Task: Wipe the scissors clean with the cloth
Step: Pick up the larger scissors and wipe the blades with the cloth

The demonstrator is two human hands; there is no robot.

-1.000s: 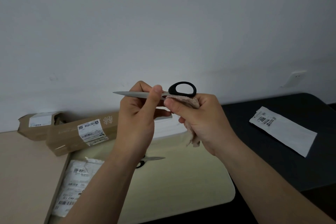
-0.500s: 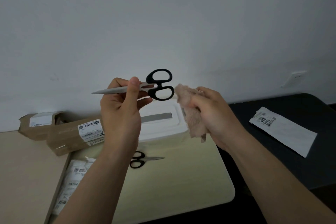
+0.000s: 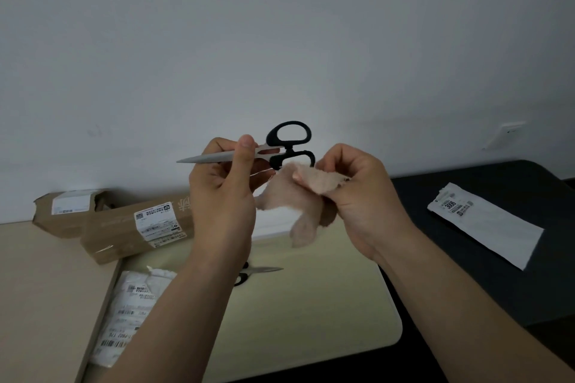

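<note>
- Plain grey wall [image 3: 280,40] fills the background; below it a cream bench [image 3: 311,320] carries cardboard boxes [image 3: 130,227] at far left and a second pair [image 3: 264,270] lying flat.
- Scissors [image 3: 289,150] are held up in the air before the wall, well above the bench. Their long axis runs almost level: tip to the left and dipping slightly, black loops to the right.
- Left hand [image 3: 222,193] pinches the closed blades just left of the pivot, thumb on the near face and fingers curled behind.
- Right hand [image 3: 361,196] clutches the bunched pink cloth [image 3: 298,199], thumb pressed on top. The cloth's upper edge sits just under the lower loop, seemingly touching it.
- So the cloth hand is nearer the handles; the bare blade lies left of the left hand's fingers, and I judge a wipe there would need the cloth carried across.
- Blades look matt grey and shut; in this dim light no dirt can be made out.
</note>
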